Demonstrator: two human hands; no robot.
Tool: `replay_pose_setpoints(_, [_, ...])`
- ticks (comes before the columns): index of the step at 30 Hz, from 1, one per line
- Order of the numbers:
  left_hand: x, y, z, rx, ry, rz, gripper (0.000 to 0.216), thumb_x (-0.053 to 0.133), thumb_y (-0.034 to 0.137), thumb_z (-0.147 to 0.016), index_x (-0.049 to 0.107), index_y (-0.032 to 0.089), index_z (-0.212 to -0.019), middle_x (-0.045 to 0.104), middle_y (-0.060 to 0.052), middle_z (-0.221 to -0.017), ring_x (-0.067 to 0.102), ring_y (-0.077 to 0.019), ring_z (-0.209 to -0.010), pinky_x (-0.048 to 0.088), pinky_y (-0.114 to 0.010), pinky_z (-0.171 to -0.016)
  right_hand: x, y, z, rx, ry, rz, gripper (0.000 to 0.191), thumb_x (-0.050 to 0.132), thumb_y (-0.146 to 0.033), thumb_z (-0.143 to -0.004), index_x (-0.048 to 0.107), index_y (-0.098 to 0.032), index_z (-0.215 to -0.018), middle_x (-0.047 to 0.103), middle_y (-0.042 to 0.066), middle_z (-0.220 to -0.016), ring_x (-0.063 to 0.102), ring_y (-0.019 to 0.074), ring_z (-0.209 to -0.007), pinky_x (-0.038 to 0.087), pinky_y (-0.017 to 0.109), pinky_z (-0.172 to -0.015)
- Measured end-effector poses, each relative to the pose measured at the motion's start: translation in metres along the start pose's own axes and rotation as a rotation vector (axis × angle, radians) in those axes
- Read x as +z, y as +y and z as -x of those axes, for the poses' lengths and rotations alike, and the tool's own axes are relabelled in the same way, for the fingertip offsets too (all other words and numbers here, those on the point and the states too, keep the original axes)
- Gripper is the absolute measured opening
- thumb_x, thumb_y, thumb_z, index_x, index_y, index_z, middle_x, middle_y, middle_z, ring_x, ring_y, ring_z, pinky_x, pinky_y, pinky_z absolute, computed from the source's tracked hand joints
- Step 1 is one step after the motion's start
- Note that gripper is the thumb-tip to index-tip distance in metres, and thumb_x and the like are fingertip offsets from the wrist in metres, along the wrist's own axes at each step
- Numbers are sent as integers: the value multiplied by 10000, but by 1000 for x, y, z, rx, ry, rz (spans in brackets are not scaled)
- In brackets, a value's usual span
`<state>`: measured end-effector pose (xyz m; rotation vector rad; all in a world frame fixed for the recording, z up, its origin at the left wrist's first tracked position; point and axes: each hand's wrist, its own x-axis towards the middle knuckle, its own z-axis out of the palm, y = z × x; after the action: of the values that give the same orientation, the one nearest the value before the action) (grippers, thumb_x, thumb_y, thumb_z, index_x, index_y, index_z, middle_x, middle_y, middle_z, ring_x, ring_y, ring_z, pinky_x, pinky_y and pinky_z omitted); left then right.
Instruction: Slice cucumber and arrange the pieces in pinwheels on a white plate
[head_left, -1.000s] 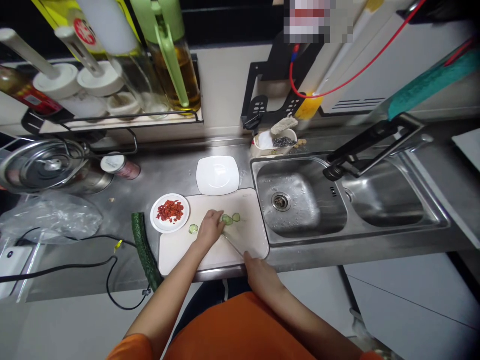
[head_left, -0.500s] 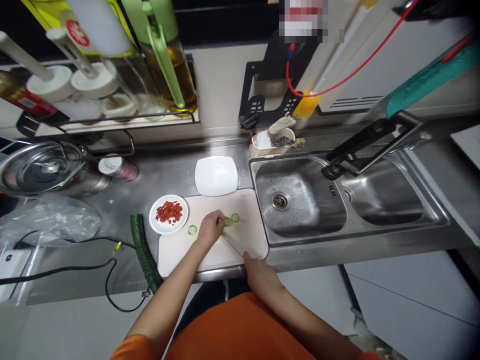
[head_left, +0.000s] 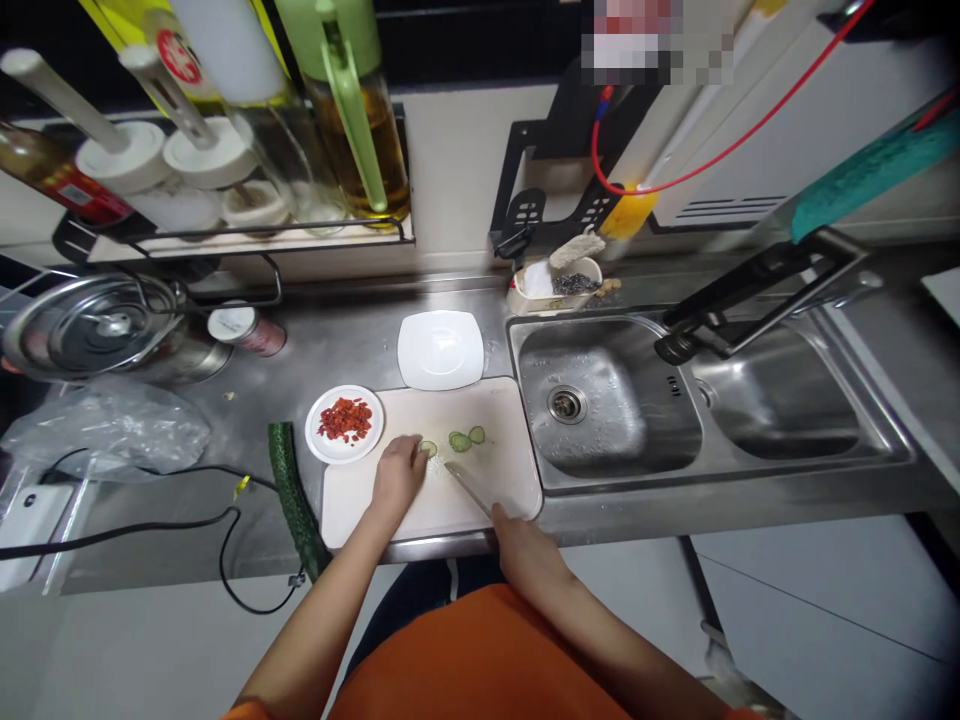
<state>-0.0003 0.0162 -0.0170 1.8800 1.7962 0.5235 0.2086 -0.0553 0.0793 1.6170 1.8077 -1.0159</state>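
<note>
Fingertips of my left hand (head_left: pixel 399 474) are closed on a thin cucumber slice (head_left: pixel 428 449) over the white cutting board (head_left: pixel 427 510). Two more cucumber slices (head_left: pixel 466 439) lie touching or overlapping, a little to the right. My right hand (head_left: pixel 525 545) grips a knife (head_left: pixel 468 486) by its handle at the board's front right; the blade points up and left toward the slice. Beside the board's left edge lies the long uncut cucumber (head_left: pixel 292 495). A white plate (head_left: pixel 316 447) of chopped red pieces (head_left: pixel 345 420) overlaps the board's upper left corner.
Behind the board stands a white square dish (head_left: pixel 441 350). A double steel sink (head_left: pixel 615 400) with a black faucet (head_left: pixel 720 310) is on the right. At left are a lidded pot (head_left: pixel 112 330), a plastic bag (head_left: pixel 112 430) and a black cable (head_left: pixel 150 528). Bottles fill the rack (head_left: pixel 300 232) above.
My left hand has moved left, away from the two slices, and now holds the slice that lay apart on the left. The right hand keeps the knife nearly in place. The view has shifted slightly.
</note>
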Motion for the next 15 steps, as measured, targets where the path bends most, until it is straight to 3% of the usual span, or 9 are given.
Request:
replay_pose_setpoints(5, [8,-4,15,48,26,-35,280,540,210,-822,614,180,-1090,619,-97,-939,569,-221,-906,474,-342,-820,-1,-8,-1,-16,21,39,558,340,28,-796,375,-121,-1333,670,152,-940,649,260,-908,462,285,-665])
replay_pose_setpoints(15, [10,-5,13,53,44,-3,239,550,189,-821,642,172,-1042,621,-77,-878,567,-208,-870,480,-348,-817,0,-36,-20,-87,176,153,464,331,-26,-872,361,-83,-1332,675,142,-841,666,225,-848,492,271,-682])
